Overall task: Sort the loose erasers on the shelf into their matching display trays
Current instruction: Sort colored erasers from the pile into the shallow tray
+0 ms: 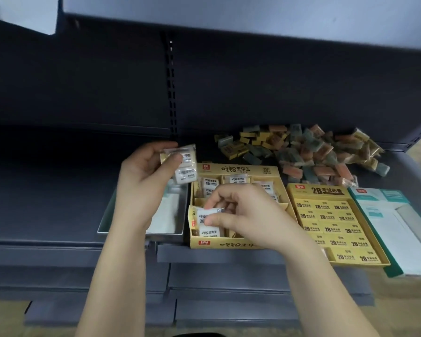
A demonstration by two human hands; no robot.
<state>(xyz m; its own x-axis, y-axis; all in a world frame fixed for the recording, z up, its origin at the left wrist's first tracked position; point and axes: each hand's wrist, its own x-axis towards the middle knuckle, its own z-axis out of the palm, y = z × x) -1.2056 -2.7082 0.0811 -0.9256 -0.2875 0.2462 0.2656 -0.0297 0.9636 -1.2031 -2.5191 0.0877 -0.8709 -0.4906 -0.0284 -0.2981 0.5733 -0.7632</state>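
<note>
The dark grey metal shelf (58,190) carries a yellow cardboard display tray with dividers (236,169), lettered in black with small red logos. The white wrapped rubber erasers (210,183) in it have black print. Toward the right edge, a second yellow cardboard tray (319,190) shows rows of black "2B" marks. Beside it is a white and teal flat box (399,229). At the back edge, the pile of loose block erasers (309,152) mixes yellow, grey-green and orange-pink. To the left of the yellow trays is a silver-grey metal tray (165,235).

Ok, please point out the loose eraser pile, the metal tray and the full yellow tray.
loose eraser pile (309,152), head view, middle of heap.
metal tray (165,235), head view, front rim.
full yellow tray (319,190), head view, back flap.
</note>
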